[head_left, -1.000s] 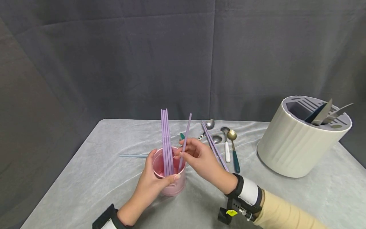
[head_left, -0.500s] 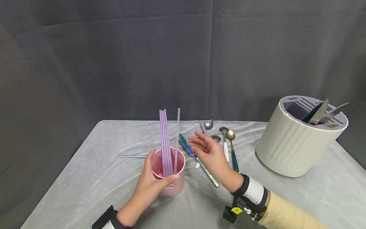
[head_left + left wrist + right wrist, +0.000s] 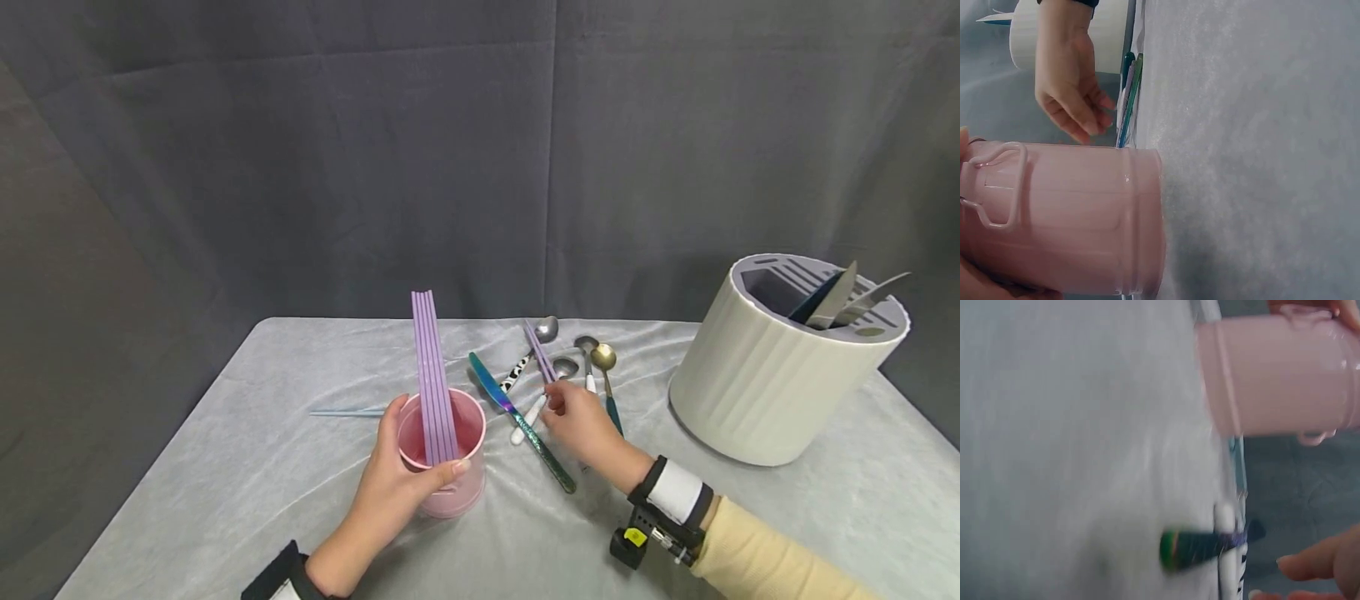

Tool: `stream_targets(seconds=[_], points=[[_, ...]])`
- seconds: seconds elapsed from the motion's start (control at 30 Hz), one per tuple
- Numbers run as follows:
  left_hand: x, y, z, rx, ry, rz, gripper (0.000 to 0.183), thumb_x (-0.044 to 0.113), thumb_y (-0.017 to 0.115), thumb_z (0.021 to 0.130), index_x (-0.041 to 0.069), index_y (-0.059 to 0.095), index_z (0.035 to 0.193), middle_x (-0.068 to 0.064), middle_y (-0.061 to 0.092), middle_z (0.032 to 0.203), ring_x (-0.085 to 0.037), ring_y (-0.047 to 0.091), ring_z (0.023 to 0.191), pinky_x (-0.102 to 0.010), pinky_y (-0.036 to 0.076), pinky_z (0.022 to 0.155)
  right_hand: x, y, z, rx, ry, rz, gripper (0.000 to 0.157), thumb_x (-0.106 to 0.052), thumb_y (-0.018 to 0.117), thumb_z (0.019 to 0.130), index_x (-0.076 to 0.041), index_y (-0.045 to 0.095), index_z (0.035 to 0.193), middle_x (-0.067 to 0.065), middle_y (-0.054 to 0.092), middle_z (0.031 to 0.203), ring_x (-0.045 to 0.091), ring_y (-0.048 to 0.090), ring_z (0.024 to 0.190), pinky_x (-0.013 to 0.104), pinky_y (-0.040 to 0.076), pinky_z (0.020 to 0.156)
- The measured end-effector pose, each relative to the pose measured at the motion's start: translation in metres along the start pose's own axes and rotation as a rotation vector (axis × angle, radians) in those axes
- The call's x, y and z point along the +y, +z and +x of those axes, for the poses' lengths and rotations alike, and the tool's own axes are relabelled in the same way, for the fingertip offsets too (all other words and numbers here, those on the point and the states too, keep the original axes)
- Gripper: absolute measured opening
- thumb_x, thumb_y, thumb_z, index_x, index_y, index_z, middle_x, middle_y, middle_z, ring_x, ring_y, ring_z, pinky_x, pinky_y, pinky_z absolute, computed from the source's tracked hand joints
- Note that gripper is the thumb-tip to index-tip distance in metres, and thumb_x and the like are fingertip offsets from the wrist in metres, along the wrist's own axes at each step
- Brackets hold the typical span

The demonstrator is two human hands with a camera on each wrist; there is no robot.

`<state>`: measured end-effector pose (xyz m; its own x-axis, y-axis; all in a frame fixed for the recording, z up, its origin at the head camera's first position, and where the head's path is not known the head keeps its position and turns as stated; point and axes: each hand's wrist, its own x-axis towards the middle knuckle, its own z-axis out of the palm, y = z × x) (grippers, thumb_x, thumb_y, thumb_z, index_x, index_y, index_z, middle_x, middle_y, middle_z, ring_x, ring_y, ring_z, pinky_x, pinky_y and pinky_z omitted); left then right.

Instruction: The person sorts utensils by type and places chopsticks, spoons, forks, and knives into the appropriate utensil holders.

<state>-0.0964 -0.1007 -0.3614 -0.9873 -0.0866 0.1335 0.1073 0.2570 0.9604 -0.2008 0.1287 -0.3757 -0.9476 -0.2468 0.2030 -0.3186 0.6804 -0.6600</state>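
My left hand (image 3: 397, 492) grips a small pink bucket (image 3: 453, 498) from its left side, thumb across the front near the rim. Several purple chopsticks (image 3: 431, 367) stand close together in the bucket, leaning slightly left. To the right, my right hand (image 3: 588, 425) hovers just over the near part of some purple chopsticks (image 3: 538, 348) lying on the table. In the right wrist view the thumb (image 3: 1310, 561) is apart from the fingers, with nothing seen between them. A rainbow-coloured table knife (image 3: 517, 418) lies between the bucket and that hand.
Around the right hand lie a gold spoon (image 3: 604, 358) with a green handle, a cow-patterned spoon (image 3: 515, 373) and other spoons. A light blue chopstick (image 3: 345, 413) lies left of the bucket. A large white utensil holder (image 3: 772, 375) containing knives stands right.
My right hand let go of a purple chopstick, which now stands with the others in the bucket. That hand has moved right and down toward the chopsticks on the table. The left hand stayed put.
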Motion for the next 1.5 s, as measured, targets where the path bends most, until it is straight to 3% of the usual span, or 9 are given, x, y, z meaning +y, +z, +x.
stream_targets(seconds=[0.3, 0.43, 0.7, 1.03, 1.23, 1.37, 1.5], points=[[0.000, 0.000, 0.000, 0.001, 0.003, -0.006, 0.102, 0.018, 0.085, 0.073, 0.002, 0.020, 0.150, -0.020, 0.045, 0.141, -0.032, 0.047, 0.124, -0.051, 0.037, 0.103, 0.016, -0.002, 0.009, -0.013, 0.032, -0.217, 0.030, -0.001, 0.070, 0.083, 0.017, 0.060, 0.104, 0.024, 0.061, 0.093, 0.034, 0.060, 0.087, 0.045, 0.051, 0.077], [-0.001, 0.000, 0.000, -0.002, 0.004, -0.018, 0.102, 0.017, 0.085, 0.073, 0.002, 0.020, 0.150, -0.020, 0.045, 0.141, -0.032, 0.047, 0.124, -0.051, 0.037, 0.103, 0.018, -0.002, 0.015, -0.012, 0.043, -0.264, 0.024, -0.005, 0.071, 0.085, 0.014, 0.060, 0.094, 0.021, 0.059, 0.084, 0.034, 0.058, 0.082, 0.045, 0.050, 0.073], [-0.001, 0.001, 0.001, -0.005, -0.002, -0.022, 0.103, 0.019, 0.085, 0.073, 0.003, 0.019, 0.150, -0.019, 0.044, 0.141, -0.032, 0.046, 0.125, -0.052, 0.037, 0.104, 0.021, -0.002, 0.030, -0.070, 0.093, -0.248, 0.017, 0.000, 0.068, 0.083, 0.000, 0.055, 0.072, 0.008, 0.054, 0.065, 0.022, 0.055, 0.060, 0.034, 0.048, 0.053], [-0.002, 0.000, -0.001, -0.009, 0.003, -0.025, 0.101, 0.018, 0.085, 0.073, 0.005, 0.020, 0.150, -0.018, 0.046, 0.140, -0.031, 0.047, 0.124, -0.051, 0.039, 0.102, 0.020, -0.007, 0.041, -0.128, 0.128, -0.241, 0.028, 0.004, 0.063, 0.077, -0.008, 0.048, 0.057, 0.000, 0.045, 0.053, 0.015, 0.045, 0.050, 0.025, 0.040, 0.045], [-0.002, 0.001, -0.001, -0.002, -0.002, -0.024, 0.101, 0.018, 0.085, 0.073, 0.004, 0.020, 0.150, -0.018, 0.046, 0.141, -0.031, 0.047, 0.124, -0.051, 0.038, 0.103, 0.026, -0.015, 0.047, -0.173, 0.186, -0.112, 0.030, 0.003, 0.066, 0.078, -0.006, 0.049, 0.055, -0.003, 0.040, 0.049, 0.008, 0.038, 0.042, 0.019, 0.034, 0.040], [-0.002, 0.001, -0.001, 0.001, 0.002, -0.028, 0.101, 0.017, 0.085, 0.073, 0.004, 0.021, 0.150, -0.018, 0.046, 0.140, -0.031, 0.047, 0.124, -0.051, 0.038, 0.103, 0.029, -0.020, 0.050, -0.207, 0.303, 0.030, 0.019, 0.005, 0.063, 0.084, 0.002, 0.056, 0.067, 0.004, 0.054, 0.057, 0.009, 0.051, 0.045, 0.021, 0.043, 0.042], [-0.002, 0.001, -0.001, -0.002, 0.013, -0.035, 0.101, 0.016, 0.085, 0.073, 0.003, 0.021, 0.149, -0.018, 0.046, 0.141, -0.031, 0.047, 0.123, -0.050, 0.038, 0.102, 0.027, -0.024, 0.046, -0.210, 0.350, 0.206, 0.010, 0.007, 0.059, 0.090, 0.008, 0.054, 0.081, 0.013, 0.064, 0.071, 0.011, 0.061, 0.055, 0.025, 0.050, 0.049]])
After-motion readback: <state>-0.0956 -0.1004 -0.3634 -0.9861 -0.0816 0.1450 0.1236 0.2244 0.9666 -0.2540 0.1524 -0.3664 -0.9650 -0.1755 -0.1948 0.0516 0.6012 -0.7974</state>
